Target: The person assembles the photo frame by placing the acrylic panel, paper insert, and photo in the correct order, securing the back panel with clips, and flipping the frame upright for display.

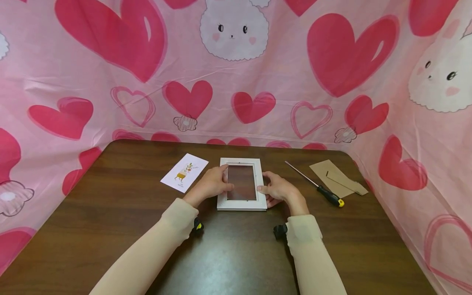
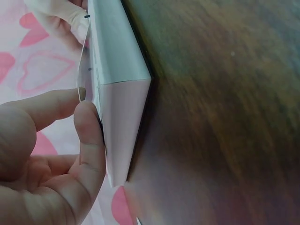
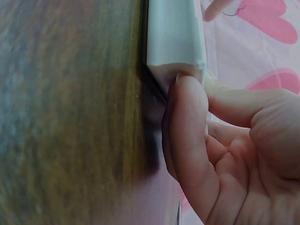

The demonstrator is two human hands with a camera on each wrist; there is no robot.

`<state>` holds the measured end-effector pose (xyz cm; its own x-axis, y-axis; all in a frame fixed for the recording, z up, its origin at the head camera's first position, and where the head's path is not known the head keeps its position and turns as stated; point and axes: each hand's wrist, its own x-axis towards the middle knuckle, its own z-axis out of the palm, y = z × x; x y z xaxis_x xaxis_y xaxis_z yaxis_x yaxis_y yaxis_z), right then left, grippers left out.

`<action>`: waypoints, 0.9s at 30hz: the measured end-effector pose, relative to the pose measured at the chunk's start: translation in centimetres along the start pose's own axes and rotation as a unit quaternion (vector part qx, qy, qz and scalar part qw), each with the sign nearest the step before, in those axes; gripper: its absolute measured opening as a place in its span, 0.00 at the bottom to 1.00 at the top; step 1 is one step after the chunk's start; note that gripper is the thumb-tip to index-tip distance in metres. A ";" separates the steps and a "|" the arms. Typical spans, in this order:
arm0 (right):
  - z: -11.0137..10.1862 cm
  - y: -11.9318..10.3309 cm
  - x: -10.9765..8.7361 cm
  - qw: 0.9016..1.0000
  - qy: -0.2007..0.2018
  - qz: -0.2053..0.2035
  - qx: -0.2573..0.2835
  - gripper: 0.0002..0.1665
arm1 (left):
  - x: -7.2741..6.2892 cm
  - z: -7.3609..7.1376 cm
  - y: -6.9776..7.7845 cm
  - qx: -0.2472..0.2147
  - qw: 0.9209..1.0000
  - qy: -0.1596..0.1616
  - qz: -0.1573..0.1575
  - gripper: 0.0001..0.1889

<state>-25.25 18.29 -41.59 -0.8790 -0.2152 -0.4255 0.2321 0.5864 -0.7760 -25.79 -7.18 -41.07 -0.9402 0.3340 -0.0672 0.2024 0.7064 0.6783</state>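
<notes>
A white picture frame (image 1: 241,206) lies on the table, its rectangular opening facing up. My left hand (image 1: 211,182) is at its left side, thumb and forefinger over the inner edge. In the left wrist view those fingertips pinch a thin clear sheet (image 2: 81,77), which stands slightly tilted off the frame's face. My right hand (image 1: 283,191) grips the frame's right side, thumb on top. In the right wrist view a curled finger (image 3: 187,112) presses against the frame's end wall (image 3: 174,72); the other fingers are partly hidden behind it.
Left of the frame lies a white card (image 1: 184,173) with a printed plant drawing. To the right rests a screwdriver (image 1: 326,194) with a black and yellow handle. Beyond it lies a brown backing board (image 1: 320,168) with a stand leg (image 1: 348,184). A pink heart-patterned cloth (image 1: 221,86) hangs behind the table.
</notes>
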 end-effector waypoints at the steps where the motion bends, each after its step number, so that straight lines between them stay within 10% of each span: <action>1: 0.0 0.0 0.0 1.000 0.001 0.003 0.002 0.42 | 0.0 0.0 0.0 0.005 1.000 -0.001 0.004 0.31; 27: -0.1 0.0 -0.1 1.000 0.004 -0.005 -0.012 0.41 | -0.5 1.0 0.6 0.134 0.991 -0.009 0.025 0.38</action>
<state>-25.20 18.42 -41.52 -0.8843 -0.2159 -0.4140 0.2132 0.6022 -0.7694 -24.88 -6.29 -41.37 -0.9229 0.3814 -0.0525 0.3159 0.8282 0.4630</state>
